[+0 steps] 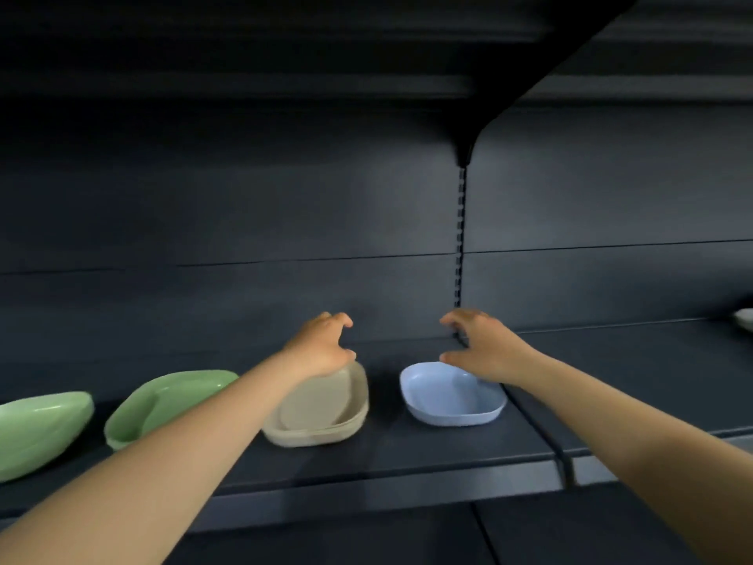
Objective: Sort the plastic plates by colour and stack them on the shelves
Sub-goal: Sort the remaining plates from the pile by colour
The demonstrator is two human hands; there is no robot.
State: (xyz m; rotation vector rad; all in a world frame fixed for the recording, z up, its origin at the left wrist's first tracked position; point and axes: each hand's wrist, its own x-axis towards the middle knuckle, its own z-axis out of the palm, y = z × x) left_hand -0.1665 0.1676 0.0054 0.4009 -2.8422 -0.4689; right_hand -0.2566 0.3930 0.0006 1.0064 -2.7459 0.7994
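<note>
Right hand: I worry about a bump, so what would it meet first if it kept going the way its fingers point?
Likely the shelf's back panel. The right hand hovers open above the blue plate; depth is unclear.

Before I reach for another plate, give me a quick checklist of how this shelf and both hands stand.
1. Left hand free: ok, open and curled above the beige plates, gripping nothing.
2. Right hand free: ok, open over the blue plate.
3. Colours kept apart: ok, two green plates at left, then beige, then blue, none mixed.
4. Beige stack seated: cannot tell, its edges are blurred.
5. Greens stacked: not ok, they sit side by side.
6. Pale item at far right: cannot tell, cut off by the frame.
</note>
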